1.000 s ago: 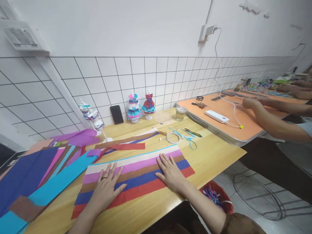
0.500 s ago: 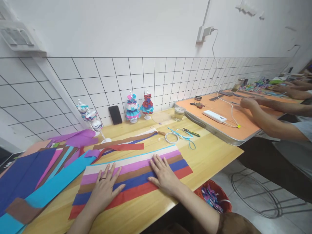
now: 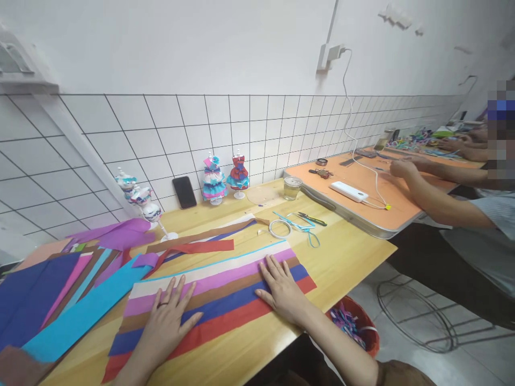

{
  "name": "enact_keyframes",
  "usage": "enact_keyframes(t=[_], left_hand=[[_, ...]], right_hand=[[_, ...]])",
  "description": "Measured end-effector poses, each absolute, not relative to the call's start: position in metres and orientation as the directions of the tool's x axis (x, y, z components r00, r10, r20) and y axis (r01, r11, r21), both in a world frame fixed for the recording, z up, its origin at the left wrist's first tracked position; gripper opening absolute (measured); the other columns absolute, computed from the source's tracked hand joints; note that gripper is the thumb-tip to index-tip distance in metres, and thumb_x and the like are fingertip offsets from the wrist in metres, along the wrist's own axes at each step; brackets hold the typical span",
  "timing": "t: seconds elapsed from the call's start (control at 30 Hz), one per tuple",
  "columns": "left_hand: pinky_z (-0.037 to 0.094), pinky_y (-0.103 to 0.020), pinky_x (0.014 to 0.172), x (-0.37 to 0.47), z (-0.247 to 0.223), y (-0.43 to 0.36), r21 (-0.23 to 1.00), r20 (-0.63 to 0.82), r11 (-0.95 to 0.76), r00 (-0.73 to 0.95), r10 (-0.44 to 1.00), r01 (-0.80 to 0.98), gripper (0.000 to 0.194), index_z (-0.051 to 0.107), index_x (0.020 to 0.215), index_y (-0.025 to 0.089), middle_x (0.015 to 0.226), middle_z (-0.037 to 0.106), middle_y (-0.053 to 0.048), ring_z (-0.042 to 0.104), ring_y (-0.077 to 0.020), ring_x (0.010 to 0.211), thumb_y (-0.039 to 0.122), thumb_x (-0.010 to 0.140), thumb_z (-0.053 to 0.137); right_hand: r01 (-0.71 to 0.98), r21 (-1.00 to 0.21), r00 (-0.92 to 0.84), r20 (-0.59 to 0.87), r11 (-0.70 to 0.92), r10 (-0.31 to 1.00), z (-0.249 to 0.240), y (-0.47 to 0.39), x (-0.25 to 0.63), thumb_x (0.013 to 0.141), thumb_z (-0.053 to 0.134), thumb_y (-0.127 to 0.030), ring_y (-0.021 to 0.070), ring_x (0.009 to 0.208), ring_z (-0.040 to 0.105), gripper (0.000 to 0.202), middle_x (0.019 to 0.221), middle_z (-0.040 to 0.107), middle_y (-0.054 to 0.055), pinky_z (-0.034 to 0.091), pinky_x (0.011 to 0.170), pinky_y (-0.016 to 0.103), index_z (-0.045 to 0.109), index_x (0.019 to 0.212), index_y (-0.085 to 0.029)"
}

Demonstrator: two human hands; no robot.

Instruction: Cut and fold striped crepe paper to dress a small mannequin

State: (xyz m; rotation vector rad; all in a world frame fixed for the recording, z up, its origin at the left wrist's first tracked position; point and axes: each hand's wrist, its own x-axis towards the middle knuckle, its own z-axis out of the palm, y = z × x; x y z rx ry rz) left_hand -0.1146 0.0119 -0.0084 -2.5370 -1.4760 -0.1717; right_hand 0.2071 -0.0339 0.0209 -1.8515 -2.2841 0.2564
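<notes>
Overlapping strips of crepe-like material, in white, purple, brown, blue and red with a thin light-blue edge, form a striped layer (image 3: 225, 300) on the wooden table. My left hand (image 3: 169, 316) lies flat on its left part, fingers spread, with a dark ring on one finger. Flat on the right part rests my right hand (image 3: 281, 287), its fingers also stretched out. Neither hand grips anything. Just behind the layer lie a loose red strip (image 3: 209, 246) and a brown strip (image 3: 201, 231).
Blue and other coloured sheets (image 3: 36, 284) are piled at the left. Behind stand small dress figures (image 3: 214, 182), a phone (image 3: 184, 192) and a glass cup (image 3: 292, 188). A tape roll (image 3: 280, 229) and cutter (image 3: 313, 219) lie nearer. A co-worker's arm (image 3: 438, 195) reaches over the orange table (image 3: 362, 214).
The view has shifted slightly. My right hand has slid a little to the right along the striped layer, and my hands are slightly farther apart. Both stay flat.
</notes>
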Motion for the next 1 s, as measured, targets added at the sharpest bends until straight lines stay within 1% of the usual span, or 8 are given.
enact_keyframes(t=[0.17, 0.4, 0.53, 0.63, 0.73, 0.8, 0.87, 1.0], left_hand=[[0.014, -0.05, 0.103, -0.115, -0.008, 0.012, -0.119, 0.199, -0.49, 0.504, 0.841, 0.864, 0.067, 0.032, 0.133, 0.026, 0.142, 0.027, -0.008, 0.019, -0.0298, 0.131, 0.062, 0.076, 0.035], [0.013, -0.05, 0.103, -0.115, -0.007, 0.011, -0.104, 0.209, -0.495, 0.505, 0.837, 0.863, 0.07, 0.026, 0.136, 0.024, 0.142, 0.027, -0.008, 0.017, -0.0287, 0.131, 0.06, 0.077, 0.035], [0.013, -0.05, 0.103, -0.115, -0.007, 0.01, -0.103, 0.211, -0.5, 0.51, 0.834, 0.86, 0.068, 0.028, 0.135, 0.025, 0.142, 0.026, -0.008, 0.017, -0.0288, 0.131, 0.06, 0.077, 0.036], [0.013, -0.05, 0.103, -0.114, -0.006, 0.011, -0.101, 0.199, -0.5, 0.509, 0.837, 0.86, 0.067, 0.03, 0.134, 0.026, 0.143, 0.026, -0.009, 0.017, -0.0289, 0.131, 0.06, 0.077, 0.036], [0.014, -0.051, 0.103, -0.115, -0.006, 0.011, -0.082, 0.174, -0.496, 0.502, 0.847, 0.864, 0.067, 0.029, 0.134, 0.027, 0.143, 0.024, -0.009, 0.017, -0.0288, 0.131, 0.061, 0.077, 0.035], [0.014, -0.051, 0.103, -0.115, -0.005, 0.011, -0.069, 0.156, -0.49, 0.494, 0.855, 0.869, 0.067, 0.028, 0.134, 0.028, 0.143, 0.024, -0.009, 0.017, -0.0286, 0.131, 0.061, 0.077, 0.035], [0.013, -0.051, 0.103, -0.115, -0.005, 0.011, -0.061, 0.147, -0.483, 0.487, 0.861, 0.873, 0.068, 0.027, 0.135, 0.027, 0.143, 0.023, -0.008, 0.017, -0.028, 0.132, 0.061, 0.077, 0.035], [0.011, -0.05, 0.104, -0.115, -0.006, 0.012, -0.057, 0.154, -0.483, 0.486, 0.86, 0.873, 0.069, 0.026, 0.135, 0.025, 0.143, 0.023, -0.008, 0.015, -0.0268, 0.132, 0.061, 0.077, 0.034]], right_hand=[[0.945, -0.22, -0.237, 0.053, 0.243, 0.97, 0.015, -0.033, 0.206, 0.085, 0.025, -0.058, 0.0283, 0.133, 0.009, 0.067, 0.145, 0.014, 0.013, 0.01, 0.104, 0.051, 0.024, 0.138, -0.017], [0.975, -0.128, -0.166, 0.111, 0.18, 0.98, 0.001, -0.037, 0.25, 0.086, 0.025, -0.055, 0.0275, 0.132, 0.013, 0.065, 0.143, 0.019, 0.014, 0.011, 0.104, 0.051, 0.026, 0.137, -0.016], [0.979, -0.131, -0.136, 0.146, 0.155, 0.98, -0.003, -0.046, 0.27, 0.085, 0.029, -0.054, 0.0272, 0.132, 0.013, 0.064, 0.143, 0.02, 0.013, 0.014, 0.103, 0.051, 0.027, 0.137, -0.017], [0.956, -0.241, -0.126, 0.176, 0.167, 0.976, -0.004, -0.052, 0.28, 0.085, 0.034, -0.052, 0.0272, 0.132, 0.015, 0.061, 0.143, 0.022, 0.012, 0.018, 0.104, 0.049, 0.033, 0.135, -0.017], [0.868, -0.482, -0.002, 0.238, 0.12, 0.971, -0.003, -0.055, 0.293, 0.086, 0.036, -0.045, 0.0247, 0.129, 0.026, 0.052, 0.139, 0.033, 0.011, 0.024, 0.104, 0.044, 0.041, 0.13, -0.017], [0.716, -0.698, 0.185, 0.218, 0.021, 0.958, -0.002, -0.054, 0.304, 0.085, 0.039, -0.041, 0.0237, 0.124, 0.036, 0.047, 0.132, 0.043, 0.011, 0.026, 0.104, 0.042, 0.048, 0.124, -0.017], [0.523, -0.848, 0.338, 0.12, -0.08, 0.933, -0.001, -0.052, 0.314, 0.082, 0.043, -0.038, 0.0237, 0.118, 0.043, 0.043, 0.125, 0.051, 0.011, 0.03, 0.102, 0.042, 0.053, 0.118, -0.016], [0.349, -0.92, 0.386, -0.033, -0.179, 0.922, 0.002, -0.043, 0.322, 0.082, 0.042, -0.03, 0.0211, 0.099, 0.059, 0.041, 0.113, 0.06, 0.013, 0.049, 0.083, 0.034, 0.051, 0.118, -0.013]])
